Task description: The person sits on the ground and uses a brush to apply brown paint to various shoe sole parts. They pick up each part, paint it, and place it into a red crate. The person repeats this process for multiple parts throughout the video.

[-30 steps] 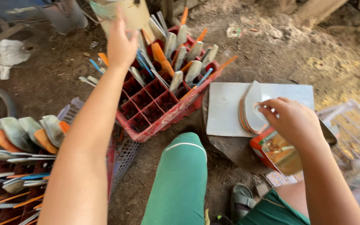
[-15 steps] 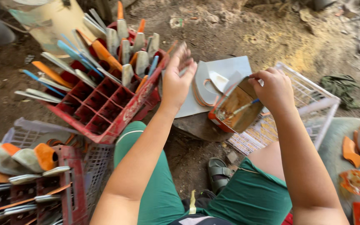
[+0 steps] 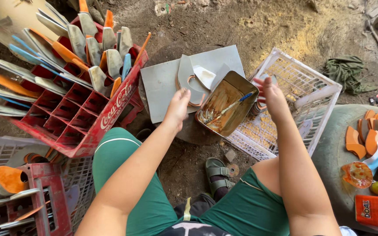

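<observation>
Dirt floor — two hands, left and right, open, empty, flanking one glue tin.

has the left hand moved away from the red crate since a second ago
Yes. The left hand has come off the red crate and now sits by the stack of grey shoe soles on the grey board.

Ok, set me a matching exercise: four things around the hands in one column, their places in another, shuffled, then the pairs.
Things:
1. red crate
2. metal tin
3. white basket
4. green cloth

Places:
A. beside the right hand, beyond it
B. on the ground at the far right
C. between the two hands
D. left of the left hand

Pairs: 1-D, 2-C, 3-A, 4-B
</observation>
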